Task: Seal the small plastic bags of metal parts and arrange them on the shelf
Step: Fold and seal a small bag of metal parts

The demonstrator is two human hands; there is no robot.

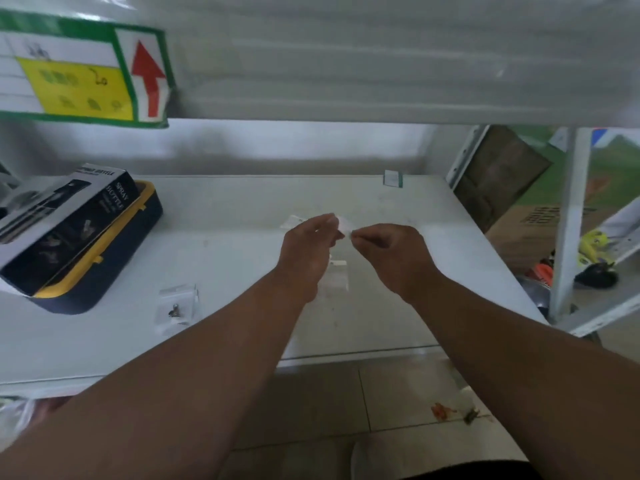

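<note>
We pinch the small bag [343, 225] between left hand [308, 247] and right hand [388, 251]. It looks light, limp and slippery (contents unseen). Best held along its top strip.

Soft, even indoor light, pale glare on the white shelf [242, 216], faint shadows, overall motion blur, sign [79, 74] smeared, wide-angle bending at edges

The white shelf [242, 209] lies open across its middle and right, hemmed at the left by a spray-bottle box [65, 223] on a yellow-rimmed case [104, 271], above by the upper shelf [381, 64], with a small bag [176, 306] near the front-left.
</note>
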